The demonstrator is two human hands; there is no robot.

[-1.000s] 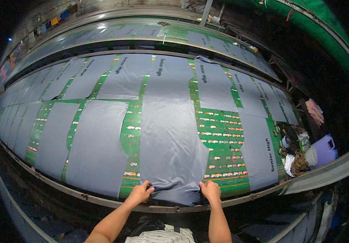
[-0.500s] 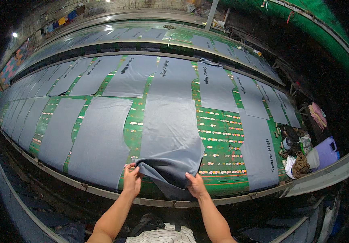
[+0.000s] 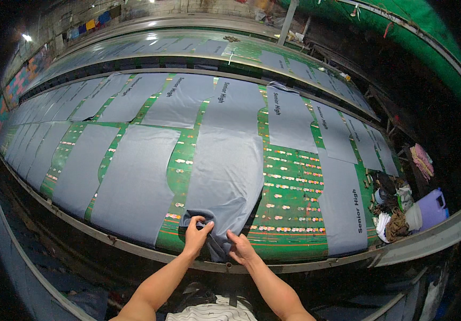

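Note:
A grey-blue cut fabric panel (image 3: 226,166) lies flat on the green table over its far part and bunches into folds at the near edge. My left hand (image 3: 196,235) is closed, pinching the panel's near left corner, where the cloth crumples under the fingers. Close beside it, my right hand (image 3: 242,249) holds the near right edge, thumb on top; its other fingers are partly hidden. Between the two hands the cloth sags in a fold toward the table's near rail. To the left lies a smooth plain panel (image 3: 134,182), and to the right a printed panel (image 3: 344,200).
The long green table (image 3: 292,208) carries rows of small coloured marks and a far row of printed panels (image 3: 234,104). A metal rail (image 3: 294,266) edges its near side. At the right end sit a purple jug (image 3: 432,207) and bundled rags (image 3: 397,226). Another panel-covered table (image 3: 187,47) stands behind.
My hands have come closer together, the left moving right and the right moving left and inward. The panel's near edge, spread wide before, is now gathered between them. The view has shifted slightly.

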